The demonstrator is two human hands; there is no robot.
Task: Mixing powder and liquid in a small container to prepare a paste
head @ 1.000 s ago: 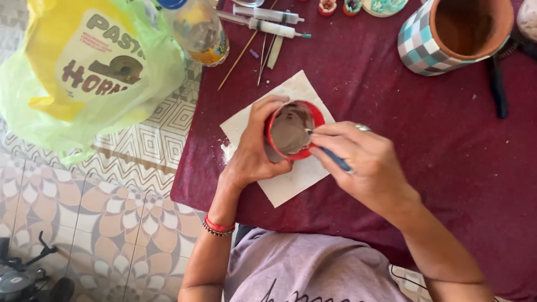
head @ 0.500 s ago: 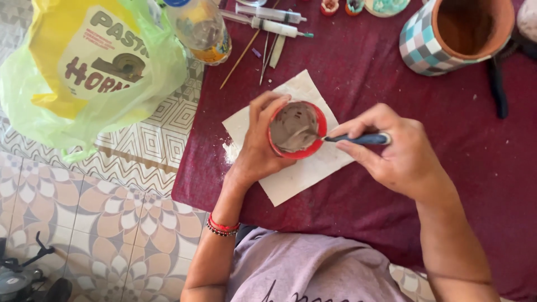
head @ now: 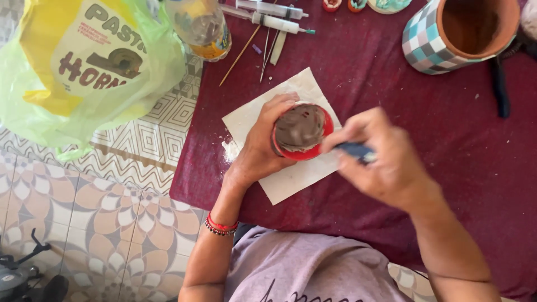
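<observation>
Since the earlier frames the right hand [head: 386,165] has drawn back from the cup's mouth to its right side; it is now motion-blurred. Its fingers are pressed together, pinching a dark blue tool handle [head: 356,151]; the tool's tip is not readable. The left hand [head: 263,148] has stayed wrapped round the small red cup [head: 302,134], fingers curled over the far rim, thumb on the near side.

The cup sits tilted in the left hand, above a square of white paper [head: 291,176] lying on the desk [head: 447,134]. It is filled to the brim with a grey-brown paste, surface uneven and lumpy.

At upper right stands a clay pot [head: 447,36], outside painted in teal, white and grey checks, inside bare terracotta; contents cannot be made out.

The desk is covered in dark red cloth, matte, slightly fuzzy. A little white powder [head: 230,150] lies at the paper's left edge. Syringes [head: 274,17] and thin sticks [head: 240,55] lie at the far edge. A yellow-green plastic bag [head: 84,67] hangs at left over the patterned tile floor [head: 112,223].
</observation>
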